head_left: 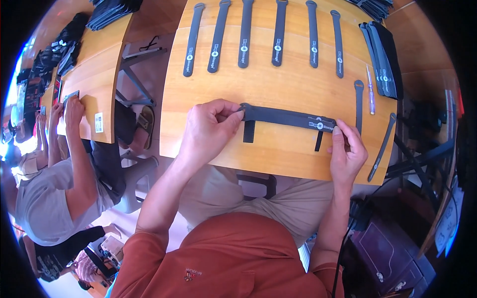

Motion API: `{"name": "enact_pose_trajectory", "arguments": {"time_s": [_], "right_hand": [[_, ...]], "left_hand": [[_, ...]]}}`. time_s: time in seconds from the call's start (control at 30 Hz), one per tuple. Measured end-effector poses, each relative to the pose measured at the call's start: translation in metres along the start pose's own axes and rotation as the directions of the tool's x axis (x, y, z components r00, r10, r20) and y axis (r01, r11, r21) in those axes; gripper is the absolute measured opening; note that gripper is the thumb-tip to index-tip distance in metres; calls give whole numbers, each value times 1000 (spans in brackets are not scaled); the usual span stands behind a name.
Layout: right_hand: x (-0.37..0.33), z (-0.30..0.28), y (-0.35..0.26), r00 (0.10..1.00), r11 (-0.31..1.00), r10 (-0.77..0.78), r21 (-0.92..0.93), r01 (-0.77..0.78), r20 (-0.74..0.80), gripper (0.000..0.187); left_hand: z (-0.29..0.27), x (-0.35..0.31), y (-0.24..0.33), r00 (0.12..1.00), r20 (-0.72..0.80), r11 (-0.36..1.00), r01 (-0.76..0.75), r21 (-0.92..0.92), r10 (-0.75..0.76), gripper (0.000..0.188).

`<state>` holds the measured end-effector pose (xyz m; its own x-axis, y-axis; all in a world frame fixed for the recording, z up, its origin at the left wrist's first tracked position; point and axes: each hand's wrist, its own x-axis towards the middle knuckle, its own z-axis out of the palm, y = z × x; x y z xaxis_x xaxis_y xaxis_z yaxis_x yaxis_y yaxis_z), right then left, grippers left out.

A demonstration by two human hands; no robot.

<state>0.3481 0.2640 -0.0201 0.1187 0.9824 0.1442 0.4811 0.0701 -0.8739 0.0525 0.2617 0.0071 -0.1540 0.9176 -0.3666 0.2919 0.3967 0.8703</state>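
Note:
A dark grey fabric strap (285,116) with a white printed mark stretches nearly level between my hands, just above the near part of the wooden table. My left hand (211,126) pinches its slotted left end between thumb and fingers. At the other end, my right hand (348,151) grips the strap's tip. Two short black strips show below it, a wider one (249,133) by the left hand and a narrower one (319,141) by the right. Whether these strips are joined to the strap, I cannot tell.
Several similar straps (245,35) lie in a row across the table (223,92). Two more straps (358,105) lie at the right, near a screwdriver (371,94) and a strap pile (385,64). Left, a grey-shirted person (54,198) works at another table (92,64).

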Motion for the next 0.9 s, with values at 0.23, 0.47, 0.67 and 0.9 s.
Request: {"name": "enact_pose_trajectory", "arguments": {"time_s": [0.23, 0.47, 0.67, 0.9], "right_hand": [[0, 4, 2, 999, 1000, -11, -23, 10, -44, 15], [0, 6, 1, 998, 999, 38, -2, -38, -52, 14], [-1, 8, 2, 998, 1000, -10, -6, 10, -62, 14], [0, 6, 2, 998, 1000, -20, -18, 19, -54, 14]], "left_hand": [[3, 0, -3, 999, -37, 1000, 1, 3, -1, 16], [2, 0, -1, 999, -17, 998, 42, 40, -42, 15], [-1, 0, -2, 999, -30, 997, 38, 69, -36, 15], [0, 1, -1, 999, -13, 999, 47, 8, -47, 14]]}}
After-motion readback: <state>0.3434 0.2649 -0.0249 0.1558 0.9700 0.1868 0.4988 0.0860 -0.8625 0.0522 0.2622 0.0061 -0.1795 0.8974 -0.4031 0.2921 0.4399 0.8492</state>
